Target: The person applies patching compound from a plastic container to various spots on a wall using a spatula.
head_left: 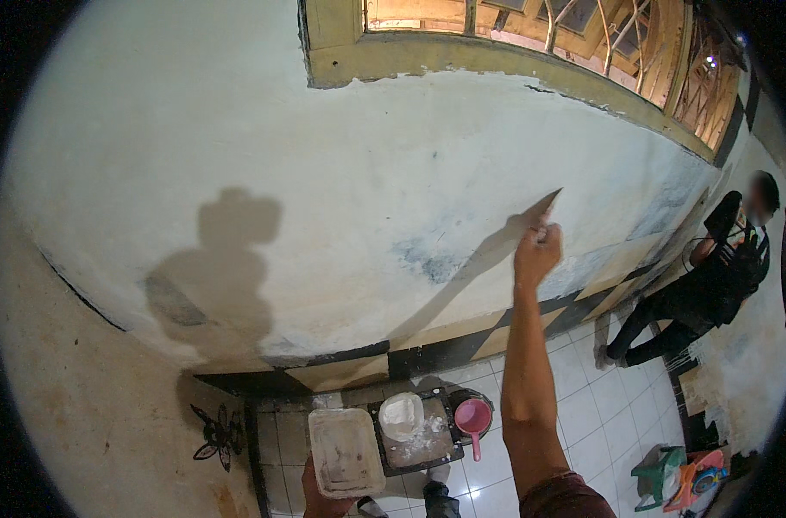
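Note:
My right hand (538,252) is raised to the wall, its fingers closed round a putty knife (549,207) whose blade tip is at the wall's surface. Pale, whitish plaster covers this wall (367,173), with grey-blue patches left and right of my forearm. Low down, my left hand (318,494) grips a shallow rectangular tub (345,457) by its lower left side; most of the fingers are hidden beneath. Whitish smears mark the inside of the tub. Beside it, a white container of white paste or powder (402,414) stands on a low, dark-edged table (423,451) spattered with white.
A pink dipper (473,416) rests over a dark bucket right of the table. Above is a barred window with a yellowish frame (337,65). Another person (712,285) in dark clothes stands at far right. Green and orange stools (669,475) sit at lower right on white floor tiles.

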The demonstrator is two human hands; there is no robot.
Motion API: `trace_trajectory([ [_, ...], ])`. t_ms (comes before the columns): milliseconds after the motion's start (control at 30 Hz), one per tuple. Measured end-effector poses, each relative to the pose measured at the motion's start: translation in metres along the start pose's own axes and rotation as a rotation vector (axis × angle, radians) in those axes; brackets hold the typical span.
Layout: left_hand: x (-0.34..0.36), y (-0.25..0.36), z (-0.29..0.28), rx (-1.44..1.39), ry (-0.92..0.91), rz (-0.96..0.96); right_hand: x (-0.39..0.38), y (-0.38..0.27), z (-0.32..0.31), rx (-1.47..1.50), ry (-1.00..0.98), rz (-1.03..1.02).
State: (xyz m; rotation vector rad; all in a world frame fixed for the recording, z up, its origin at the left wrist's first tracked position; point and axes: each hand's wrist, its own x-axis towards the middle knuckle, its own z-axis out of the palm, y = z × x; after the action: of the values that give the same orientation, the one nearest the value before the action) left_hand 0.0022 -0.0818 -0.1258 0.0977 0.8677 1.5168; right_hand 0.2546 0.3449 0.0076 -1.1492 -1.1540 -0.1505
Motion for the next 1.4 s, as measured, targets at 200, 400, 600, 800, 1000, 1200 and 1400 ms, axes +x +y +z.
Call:
trace_trajectory([
  [200,-0.010,-0.002,0.034,0.615,0.010,0.220,-0.187,-0.060,0.056,0.160,-1.025,-0.492],
  [400,-0.011,-0.002,0.029,0.559,0.029,0.212,-0.219,-0.070,-0.030,0.385,-1.078,-0.429],
  [600,-0.009,-0.002,0.022,0.455,0.028,0.159,-0.088,-0.002,-0.030,-0.028,-0.214,0.209],
  [800,-0.005,-0.008,0.028,0.473,-0.002,0.150,-0.024,0.006,0.040,0.251,0.057,0.168],
  [1000,-0.008,-0.012,0.029,0.513,0.013,0.161,-0.180,-0.083,0.024,0.454,-1.210,-0.672],
  [1200,-0.003,-0.016,0.032,0.482,0.016,0.153,-0.173,-0.040,-0.055,0.368,-1.013,-0.587],
  [1400,0.004,-0.020,0.010,-0.051,0.033,-0.024,-0.107,0.044,-0.035,-0.132,-0.400,-0.003],
])
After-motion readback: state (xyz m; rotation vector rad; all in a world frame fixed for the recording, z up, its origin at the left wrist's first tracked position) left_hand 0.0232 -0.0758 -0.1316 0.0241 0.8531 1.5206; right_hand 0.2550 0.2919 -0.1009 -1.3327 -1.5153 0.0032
